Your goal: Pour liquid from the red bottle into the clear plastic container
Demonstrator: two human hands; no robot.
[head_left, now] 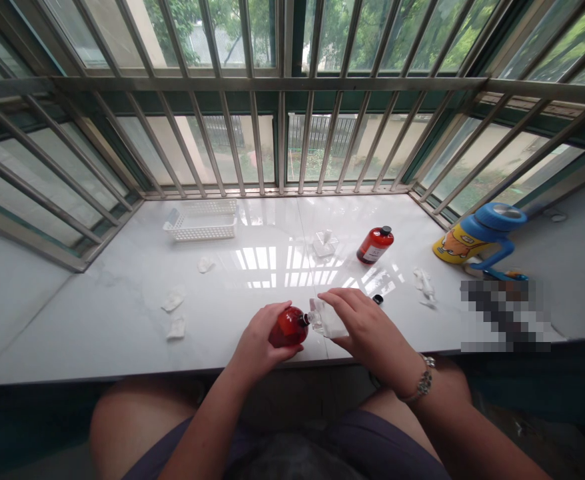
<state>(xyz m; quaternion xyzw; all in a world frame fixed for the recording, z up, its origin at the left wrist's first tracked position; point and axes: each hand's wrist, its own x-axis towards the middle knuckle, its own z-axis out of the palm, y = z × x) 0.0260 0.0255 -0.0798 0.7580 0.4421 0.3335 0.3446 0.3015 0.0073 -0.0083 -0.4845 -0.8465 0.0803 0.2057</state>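
My left hand (265, 337) is wrapped round a red bottle (291, 327), tilted so that its dark neck points right. In my right hand (365, 320) is a clear square glass bottle (330, 319), tipped on its side with its neck against the mouth of the red one. Whether liquid passes between them I cannot tell. A black cap (377, 300) lies just beyond my right fingers. Further back, a second red bottle (375, 245) with a white label and black cap leans at an angle. Left of it sits a small clear glass piece (326, 243) with a stopper-like top.
A white perforated basket (202, 230) stands at the back left. Crumpled tissues (173, 300) lie at the left. Right of my hands are a white tube-like item (426, 287) and a blue and yellow flask (477, 233). Metal window bars (282, 140) border the marble-like counter (107, 307).
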